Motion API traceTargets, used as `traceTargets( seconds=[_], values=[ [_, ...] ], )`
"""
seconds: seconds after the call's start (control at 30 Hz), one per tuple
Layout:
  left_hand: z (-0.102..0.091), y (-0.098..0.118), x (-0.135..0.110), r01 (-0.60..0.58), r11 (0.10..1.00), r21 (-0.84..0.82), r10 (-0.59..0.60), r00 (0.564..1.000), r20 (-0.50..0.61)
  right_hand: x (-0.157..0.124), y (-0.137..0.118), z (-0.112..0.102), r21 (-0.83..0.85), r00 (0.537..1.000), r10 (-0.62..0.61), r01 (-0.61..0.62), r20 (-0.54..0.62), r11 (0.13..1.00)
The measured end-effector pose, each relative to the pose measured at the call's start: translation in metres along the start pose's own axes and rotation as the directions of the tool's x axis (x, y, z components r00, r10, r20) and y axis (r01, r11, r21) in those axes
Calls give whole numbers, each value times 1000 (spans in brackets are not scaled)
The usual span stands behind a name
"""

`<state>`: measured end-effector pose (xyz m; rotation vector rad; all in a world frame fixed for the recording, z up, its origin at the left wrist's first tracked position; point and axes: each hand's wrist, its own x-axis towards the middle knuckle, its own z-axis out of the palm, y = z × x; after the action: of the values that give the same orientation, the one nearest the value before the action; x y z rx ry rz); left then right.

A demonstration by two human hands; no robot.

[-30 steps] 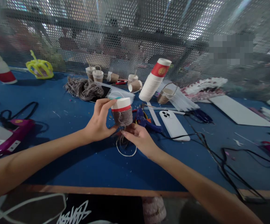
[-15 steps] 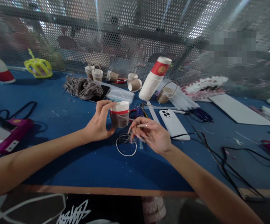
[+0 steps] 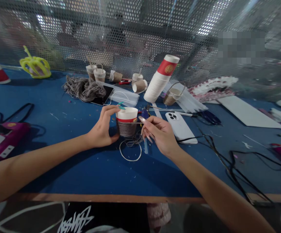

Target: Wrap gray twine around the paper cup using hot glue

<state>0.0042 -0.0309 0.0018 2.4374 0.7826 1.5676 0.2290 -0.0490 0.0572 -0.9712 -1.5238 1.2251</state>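
A paper cup (image 3: 127,128) stands upright near the middle of the table, its lower part wrapped in grey-brown cord and its rim white with a red band. My left hand (image 3: 103,127) grips the cup from the left, fingers at the rim and thumb low on its side. Right of the cup, my right hand (image 3: 161,134) pinches a strand of cord (image 3: 136,123), which runs taut to the cup's wrapped side. Loose grey cord (image 3: 132,141) and a white loop (image 3: 130,160) lie on the table below.
Behind the cup are a heap of grey cord (image 3: 82,89), several small wrapped cups (image 3: 99,75) and a tilted stack of paper cups (image 3: 161,79). A white phone (image 3: 181,127) and black cables (image 3: 213,147) lie to the right. A purple glue gun (image 3: 11,137) is at left.
My right hand has turned and risen slightly, and the strand is now drawn level across the cup's front. The cup has shifted slightly right and down in view, with my left hand still on it.
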Motion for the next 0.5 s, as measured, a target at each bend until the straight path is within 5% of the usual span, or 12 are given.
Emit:
traceTargets(
  seconds=[0.5],
  values=[
    [-3, -4, -2, 35, 992, -124, -27, 997, 66, -3, 0, -1, -297, 957, -290, 277, 1, 914]
  ],
)
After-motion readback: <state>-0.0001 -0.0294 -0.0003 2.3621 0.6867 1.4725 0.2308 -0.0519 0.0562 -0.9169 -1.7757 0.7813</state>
